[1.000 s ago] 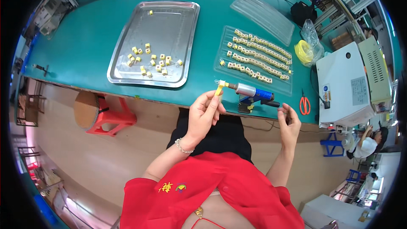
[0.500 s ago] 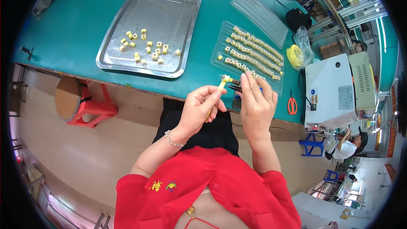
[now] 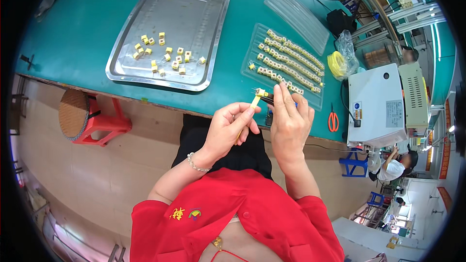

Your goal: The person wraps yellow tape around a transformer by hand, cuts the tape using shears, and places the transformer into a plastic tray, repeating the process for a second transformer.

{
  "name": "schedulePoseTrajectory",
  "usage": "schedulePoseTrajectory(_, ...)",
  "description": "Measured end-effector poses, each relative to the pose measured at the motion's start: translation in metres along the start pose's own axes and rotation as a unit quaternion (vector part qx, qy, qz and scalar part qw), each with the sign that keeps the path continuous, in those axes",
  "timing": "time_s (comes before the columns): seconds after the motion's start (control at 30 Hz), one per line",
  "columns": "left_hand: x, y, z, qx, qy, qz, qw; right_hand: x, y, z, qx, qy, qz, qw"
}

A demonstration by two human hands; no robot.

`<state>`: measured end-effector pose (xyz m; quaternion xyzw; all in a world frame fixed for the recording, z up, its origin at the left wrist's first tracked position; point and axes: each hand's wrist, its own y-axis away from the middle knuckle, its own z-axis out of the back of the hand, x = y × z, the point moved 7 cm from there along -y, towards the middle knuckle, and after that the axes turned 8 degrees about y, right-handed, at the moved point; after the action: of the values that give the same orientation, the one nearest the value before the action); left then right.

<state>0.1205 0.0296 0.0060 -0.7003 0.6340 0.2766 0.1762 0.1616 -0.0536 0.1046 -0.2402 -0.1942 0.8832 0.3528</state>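
Observation:
My left hand (image 3: 229, 125) is closed, with thumb and forefinger pinching a narrow yellow strip (image 3: 255, 102). At the strip's upper end sits a small yellow component (image 3: 261, 92) with thin metal pins pointing left. My right hand (image 3: 290, 128) is closed around dark-tipped tweezers (image 3: 268, 100); their tips reach the component's right side. Most of the tool is hidden behind the fingers, apart from a bit of blue. Just beyond my hands lies a clear plastic tray (image 3: 248, 53) holding several rows of like components (image 3: 291, 63).
A metal tray (image 3: 194, 24) at the left holds scattered yellow components (image 3: 179, 59). A clear lid (image 3: 298, 19) lies behind the plastic tray. Orange-handled scissors (image 3: 333, 121), a yellow tape roll (image 3: 336, 64) and a white machine (image 3: 374, 104) stand right. A red stool (image 3: 104, 121) is left.
My right hand has moved slightly left and down, and the tweezers' tips now sit closer against the component. My left hand keeps its pinch on the yellow strip. The view has shifted slightly.

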Motion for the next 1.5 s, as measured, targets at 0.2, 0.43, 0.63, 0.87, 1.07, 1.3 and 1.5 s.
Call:
schedulePoseTrajectory(0.2, 0.001, 0.010, 0.013, -0.036, -0.017, -0.031, 0.999, -0.003, 0.001, 0.003, -0.003, -0.033, 0.001, 0.999)
schedulePoseTrajectory(0.43, -0.042, -0.019, 0.011, -0.030, -0.158, -0.253, 0.954, -0.041, 0.034, 0.022, -0.059, -0.205, -0.084, 0.973)
schedulePoseTrajectory(0.63, -0.040, -0.036, -0.001, 0.035, -0.209, -0.252, 0.944, -0.057, 0.057, 0.017, -0.054, -0.261, -0.158, 0.951)
schedulePoseTrajectory(0.87, -0.042, -0.035, -0.005, 0.058, -0.205, -0.225, 0.951, -0.083, 0.082, 0.018, -0.055, -0.247, -0.208, 0.945)
schedulePoseTrajectory(1.07, -0.049, -0.032, 0.001, 0.033, -0.242, -0.236, 0.940, -0.103, 0.110, 0.001, -0.055, -0.289, -0.260, 0.920)
schedulePoseTrajectory(1.3, -0.157, 0.006, 0.064, -0.235, -0.354, -0.403, 0.811, -0.126, 0.137, -0.022, -0.051, -0.337, -0.325, 0.882)
schedulePoseTrajectory(1.5, -0.193, -0.015, 0.074, -0.228, -0.637, -0.320, 0.663, -0.122, 0.127, -0.031, -0.033, -0.387, -0.326, 0.862)
